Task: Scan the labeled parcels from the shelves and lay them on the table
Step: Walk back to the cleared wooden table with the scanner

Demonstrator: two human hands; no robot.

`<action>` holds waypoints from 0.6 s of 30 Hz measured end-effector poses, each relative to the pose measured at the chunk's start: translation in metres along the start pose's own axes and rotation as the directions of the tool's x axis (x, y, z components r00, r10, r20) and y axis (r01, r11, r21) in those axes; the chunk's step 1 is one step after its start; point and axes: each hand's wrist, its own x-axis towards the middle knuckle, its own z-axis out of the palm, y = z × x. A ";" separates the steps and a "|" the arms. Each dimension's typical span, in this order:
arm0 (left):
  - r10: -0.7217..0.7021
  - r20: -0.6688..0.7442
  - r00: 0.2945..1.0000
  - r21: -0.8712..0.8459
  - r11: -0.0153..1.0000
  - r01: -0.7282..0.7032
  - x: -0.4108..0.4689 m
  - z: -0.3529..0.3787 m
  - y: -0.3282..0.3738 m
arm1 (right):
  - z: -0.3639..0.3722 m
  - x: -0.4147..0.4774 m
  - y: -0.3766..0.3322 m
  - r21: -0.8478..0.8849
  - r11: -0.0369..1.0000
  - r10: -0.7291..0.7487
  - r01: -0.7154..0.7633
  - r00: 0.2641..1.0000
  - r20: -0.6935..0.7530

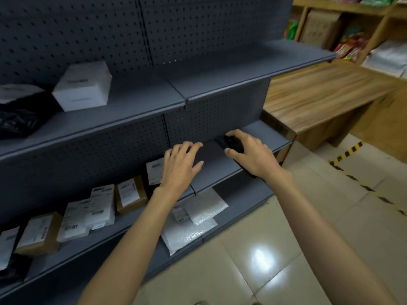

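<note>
1. Labeled parcels (131, 194) are sitting in a row along the grey shelf (220, 168), and the nearest one, a black parcel (154, 170), is lying partly under the left hand.
2. The left hand (180, 166) is hovering there, fingers spread, holding nothing.
3. The right hand (253, 155) is gripping a black scanner (231, 143) at the shelf's right end.
4. The wooden table (326, 93) is standing just right of the shelves.

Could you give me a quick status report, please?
Left hand open over middle shelf. Right hand grips black scanner. Parcels on that shelf and below, none held. Nothing in the way.
</note>
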 end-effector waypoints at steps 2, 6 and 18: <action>0.036 -0.018 0.999 -0.003 0.999 -0.036 0.015 -0.008 0.026 | -0.029 -0.008 0.012 -0.024 1.000 0.011 -0.012 0.999 -0.044; 0.107 -0.078 0.991 -0.005 0.994 -0.108 0.048 -0.021 0.083 | -0.086 -0.029 0.045 -0.026 0.999 0.035 -0.039 0.987 -0.155; 0.377 -0.076 0.923 -0.132 0.914 -0.384 0.097 0.011 0.386 | -0.245 -0.189 0.264 0.024 0.958 0.274 -0.284 0.894 -0.353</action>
